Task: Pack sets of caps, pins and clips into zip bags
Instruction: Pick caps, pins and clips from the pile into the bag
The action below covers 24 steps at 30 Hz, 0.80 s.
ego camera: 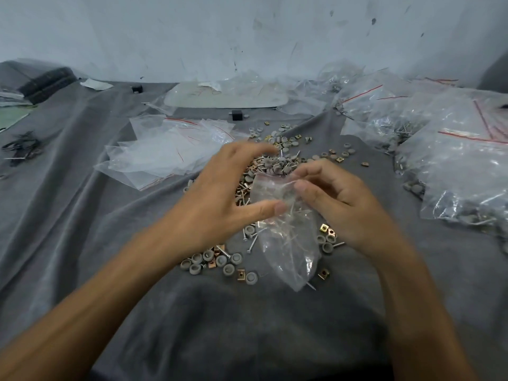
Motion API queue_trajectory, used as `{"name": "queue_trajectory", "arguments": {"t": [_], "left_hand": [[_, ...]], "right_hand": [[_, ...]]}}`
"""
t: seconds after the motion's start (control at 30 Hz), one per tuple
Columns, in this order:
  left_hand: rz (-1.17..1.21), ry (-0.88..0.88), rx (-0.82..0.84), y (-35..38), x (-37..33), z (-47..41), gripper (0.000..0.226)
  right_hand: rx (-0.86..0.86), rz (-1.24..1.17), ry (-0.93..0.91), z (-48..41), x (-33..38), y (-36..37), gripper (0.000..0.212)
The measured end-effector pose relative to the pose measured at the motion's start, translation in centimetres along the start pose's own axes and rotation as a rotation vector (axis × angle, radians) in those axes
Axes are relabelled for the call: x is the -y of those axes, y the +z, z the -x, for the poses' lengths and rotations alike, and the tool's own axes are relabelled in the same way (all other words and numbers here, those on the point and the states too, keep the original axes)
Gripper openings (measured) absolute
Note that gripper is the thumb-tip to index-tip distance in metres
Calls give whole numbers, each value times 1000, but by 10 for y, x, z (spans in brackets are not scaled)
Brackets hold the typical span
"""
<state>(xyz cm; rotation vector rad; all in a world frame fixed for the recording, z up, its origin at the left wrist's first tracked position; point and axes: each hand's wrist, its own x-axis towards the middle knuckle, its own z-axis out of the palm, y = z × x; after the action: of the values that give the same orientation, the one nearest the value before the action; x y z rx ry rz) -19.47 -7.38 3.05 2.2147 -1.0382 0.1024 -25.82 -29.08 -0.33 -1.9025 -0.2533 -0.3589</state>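
1. Head view: the right hand [343, 207] pinches the zip bag [291, 251] by its top edge.
2. Left hand [217, 193] is spread, with its thumb touching the bag's side.
3. Caps [229, 268], pins [254, 239] and clips [323, 228] lie scattered beneath both hands on the tabletop [110, 243].

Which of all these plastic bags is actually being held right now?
The small bag in the middle, pinched at its top by the right hand; the empty bags lie flat left, the filled bags piled right.

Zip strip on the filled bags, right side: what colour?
Red; the zip strip shows best in the head view.
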Motion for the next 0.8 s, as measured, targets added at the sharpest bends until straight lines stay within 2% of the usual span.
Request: {"name": "queue_trajectory", "arguments": {"t": [0.07,0.13,0.17,0.33,0.43,0.5,0.57,0.63,0.7,0.8], "left_hand": [[-190,68,119,-7,-6,-8,43],[-247,80,213,-12,-10,-16,32],[-193,79,242,-13,-10,-19,29],[368,-7,385,-16,-11,-19,16],[380,-12,453,-12,-10,-14,28],[329,-30,479,-12,-7,-11,35],[280,-84,374,-14,1,-10,43],[246,-170,126,-18,17,-10,41],[180,-222,-86,-22,37,-6,32],[66,-269,-247,-16,68,14,13]], "right_hand": [[66,25,-13,0,1,0,14],[128,19,-2,1,4,1,19],[148,28,16,1,4,1,21],[282,29,84,5,8,-11,24],[389,-94,153,9,8,-17,24],[383,-129,178,11,8,-19,25],[316,-131,162,13,9,-25,26],[206,-161,133,17,8,-37,26],[59,-234,98,21,6,-51,29],[-130,-323,45,23,7,-63,38]]}}
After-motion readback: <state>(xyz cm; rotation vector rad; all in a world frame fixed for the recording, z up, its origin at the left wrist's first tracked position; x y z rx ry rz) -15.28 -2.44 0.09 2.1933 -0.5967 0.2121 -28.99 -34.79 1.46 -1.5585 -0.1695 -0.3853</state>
